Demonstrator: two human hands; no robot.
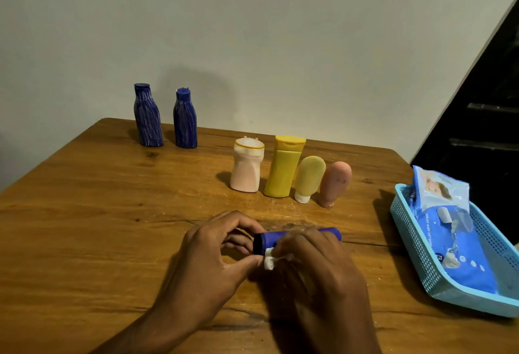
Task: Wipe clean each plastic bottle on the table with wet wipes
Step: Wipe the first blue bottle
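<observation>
Low in the frame's centre, the left hand (207,258) pinches the blue bottle (269,238) steady sideways so the right hand (317,266), fingers clenched around a wet wipe (269,262), can rub it.

Two tall bottles (148,116) (185,119) at rear: dark blue, streaked with pale vertical lines. Held bottle (269,240): plain dark blue, black at its end. Wipe (269,261): white. Squat bottle (247,168): pale pink, yellow ring at cap. Flip-top bottle (283,168): mustard yellow. Tubes: pale yellow (309,178) with white cap, dusty pink (334,183). Basket (412,244): light blue mesh. Wipes pack (455,249): blue and white. Table (84,213): brown wood grain.
</observation>
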